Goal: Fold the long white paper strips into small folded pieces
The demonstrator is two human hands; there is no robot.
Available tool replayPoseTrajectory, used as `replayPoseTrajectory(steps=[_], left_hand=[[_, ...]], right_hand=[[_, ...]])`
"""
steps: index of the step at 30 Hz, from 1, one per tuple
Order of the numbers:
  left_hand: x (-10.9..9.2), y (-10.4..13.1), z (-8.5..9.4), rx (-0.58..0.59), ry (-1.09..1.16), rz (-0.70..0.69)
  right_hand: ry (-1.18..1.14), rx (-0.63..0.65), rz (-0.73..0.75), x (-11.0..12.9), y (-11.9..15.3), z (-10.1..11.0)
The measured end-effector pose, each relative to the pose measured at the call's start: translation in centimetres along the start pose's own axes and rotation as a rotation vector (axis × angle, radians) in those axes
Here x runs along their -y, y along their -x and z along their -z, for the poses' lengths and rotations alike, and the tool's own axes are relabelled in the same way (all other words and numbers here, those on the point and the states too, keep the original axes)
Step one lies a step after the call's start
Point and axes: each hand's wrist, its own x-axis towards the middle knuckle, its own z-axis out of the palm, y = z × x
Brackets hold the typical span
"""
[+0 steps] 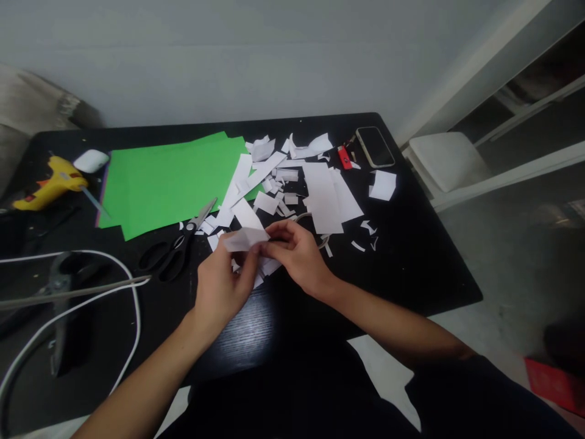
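Note:
Between both hands is a small folded piece of white paper [245,239], raised over the black table near its front middle. My left hand [223,280] grips its left and lower side, thumb against the paper. My right hand [297,253] pinches its right edge with thumb and fingers together. Behind and beneath the hands lie white paper scraps [267,203] and long strips. Larger white sheets [323,198] rest just beyond my right hand. Black-handled scissors [176,250] lie partly open, left of my left hand.
Green sheets [169,183] cover the table's back left, beside a yellow glue gun [57,183] and white case [91,161]. A white cable [132,317] loops at left. A phone [375,147] and red lighter [344,157] lie back right. The black table [411,262] ends at right.

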Motion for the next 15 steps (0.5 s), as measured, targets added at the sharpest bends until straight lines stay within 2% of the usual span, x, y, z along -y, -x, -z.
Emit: replayPoseTrajectory(steps=[7,11,15], left_hand=[[0.2,-0.2,0.4,-0.033,-0.034,-0.023],[0.6,-0.1,0.4,-0.031,0.034,0.067],[1.2,-0.1,0.2,-0.014,0.228,0.152]], right_hand=[[0.076,0.028,-0.015,0.2,0.0,0.1],[0.061,0.052,-0.008,0.4,0.2,-0.1],[0.097,0.088,0.036,0.8,0.5,-0.1]])
